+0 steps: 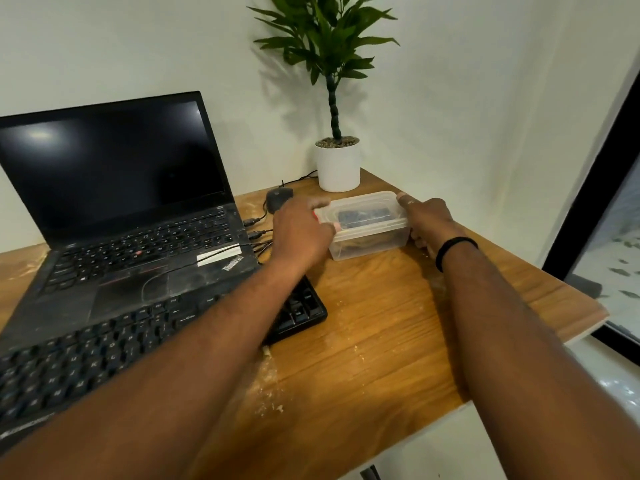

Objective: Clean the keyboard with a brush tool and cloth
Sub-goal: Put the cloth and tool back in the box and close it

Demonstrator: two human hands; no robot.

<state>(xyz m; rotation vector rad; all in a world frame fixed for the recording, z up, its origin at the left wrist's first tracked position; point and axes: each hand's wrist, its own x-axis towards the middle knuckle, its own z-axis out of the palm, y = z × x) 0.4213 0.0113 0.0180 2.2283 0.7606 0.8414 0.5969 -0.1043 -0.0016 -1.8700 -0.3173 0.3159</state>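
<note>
The black external keyboard [145, 344] lies at the near left of the wooden surface [381, 341], under the person's left forearm and well short of either hand — both hands reach past it to a clear lidded plastic container [367, 225] set further back. The left hand [301, 233] curls its fingers over the container's left end, its grip on the lid edge there; the right hand [427, 218] clasps the right end, fingers wrapped down the side and a fingertip on the lid's far corner. Something dark shows through the lid, though what it is cannot be told. An open black laptop [114, 202] with a dark screen stands behind the keyboard, cables [258, 233] running from its right side. A black mouse [278, 199] sits just behind the left hand, and a green plant in a white pot [337, 164] stands in the corner beyond the container — pale dust streaks the wood.
</note>
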